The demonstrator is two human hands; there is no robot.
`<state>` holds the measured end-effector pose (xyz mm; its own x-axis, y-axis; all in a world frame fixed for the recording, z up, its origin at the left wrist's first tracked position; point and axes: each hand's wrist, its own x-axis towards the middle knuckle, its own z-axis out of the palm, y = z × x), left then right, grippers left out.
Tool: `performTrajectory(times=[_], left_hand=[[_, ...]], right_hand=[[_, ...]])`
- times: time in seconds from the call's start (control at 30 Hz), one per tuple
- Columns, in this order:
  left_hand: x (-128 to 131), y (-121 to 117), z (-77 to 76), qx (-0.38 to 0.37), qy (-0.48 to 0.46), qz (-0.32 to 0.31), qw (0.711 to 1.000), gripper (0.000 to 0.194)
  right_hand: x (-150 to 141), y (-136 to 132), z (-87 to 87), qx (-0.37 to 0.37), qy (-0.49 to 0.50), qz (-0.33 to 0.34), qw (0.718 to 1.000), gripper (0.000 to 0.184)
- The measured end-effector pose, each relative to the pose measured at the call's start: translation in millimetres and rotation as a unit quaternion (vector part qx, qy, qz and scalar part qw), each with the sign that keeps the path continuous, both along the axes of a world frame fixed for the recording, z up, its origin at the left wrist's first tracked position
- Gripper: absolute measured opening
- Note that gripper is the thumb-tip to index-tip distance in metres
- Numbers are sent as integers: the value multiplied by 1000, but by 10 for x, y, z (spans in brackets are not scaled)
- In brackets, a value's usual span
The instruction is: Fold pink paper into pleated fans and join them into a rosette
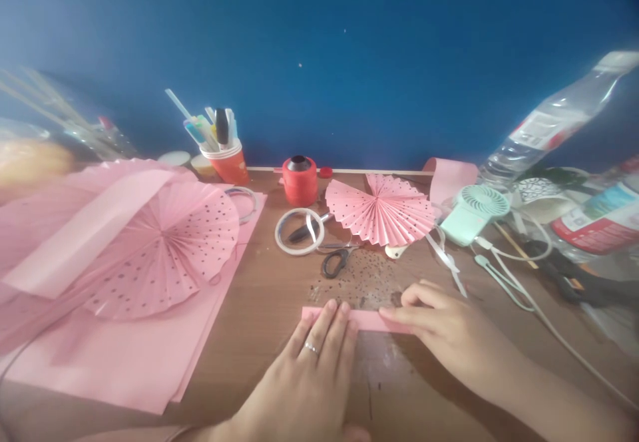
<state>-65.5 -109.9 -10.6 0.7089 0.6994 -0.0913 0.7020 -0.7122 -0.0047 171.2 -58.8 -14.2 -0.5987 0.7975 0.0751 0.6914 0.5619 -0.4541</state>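
A narrow pink paper strip (370, 321) lies flat on the brown table in front of me. My left hand (319, 365), with a ring on one finger, rests on its left part, fingers stretched out flat. At the strip's right end is my right hand (449, 329), its fingers curled in and pinching the paper. Beyond the strip, small dark punched bits (367, 272) are scattered over the wood. Black-handled scissors (335, 263) lie just past them. Farther back sits a pleated pink paper fan (379, 210) with punched holes.
Pink sheets (124, 362) and a large pleated paper rosette (164, 235) cover the left side. At the back are a tape roll (299, 250), a red container (300, 182) and a cup of pens (227, 162). A mint handheld fan (474, 212), cables and bottles (554, 129) crowd the right.
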Motion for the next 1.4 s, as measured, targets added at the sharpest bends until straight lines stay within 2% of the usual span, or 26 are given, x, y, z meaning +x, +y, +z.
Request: performTrajectory(times=[0.1,0.23,0.33,0.43,0.53,0.63,0.8,1.0,1.1,1.2,1.3,1.4], left_hand=[[16,115,57,-72,-19,12,997,80],[33,174,151,-121,-18,8,992,81],[26,182,181,-121,-24,2,992,79],[17,179,177,-116,-32,-1,993,78],[28,177,187,-127,-13,7,992,81],[47,180,215,-140,11,16,990,85],[57,186,239,-143,19,23,989,85],[78,166,306,-133,33,33,990,84],[105,158,329,-97,41,37,994,75],[158,189,323,-38,41,37,998,53],[255,287,322,-1,35,36,999,24],[369,420,342,34,-8,33,999,18]], right_hand=[[12,45,12,44,-26,-13,999,29],[-16,23,88,133,-65,5,989,27],[-67,-55,130,164,-55,85,981,34],[-107,-126,144,109,-51,157,980,43],[-84,-147,155,33,-67,146,986,50],[21,-133,164,-10,-62,125,990,50],[307,-140,142,-24,-42,101,994,50],[689,-292,74,9,-97,31,995,48],[785,-376,52,28,-98,-11,995,43],[750,-397,103,68,-72,-39,994,36],[585,-334,240,101,-63,-51,992,25],[334,-205,360,102,-94,-45,989,16]])
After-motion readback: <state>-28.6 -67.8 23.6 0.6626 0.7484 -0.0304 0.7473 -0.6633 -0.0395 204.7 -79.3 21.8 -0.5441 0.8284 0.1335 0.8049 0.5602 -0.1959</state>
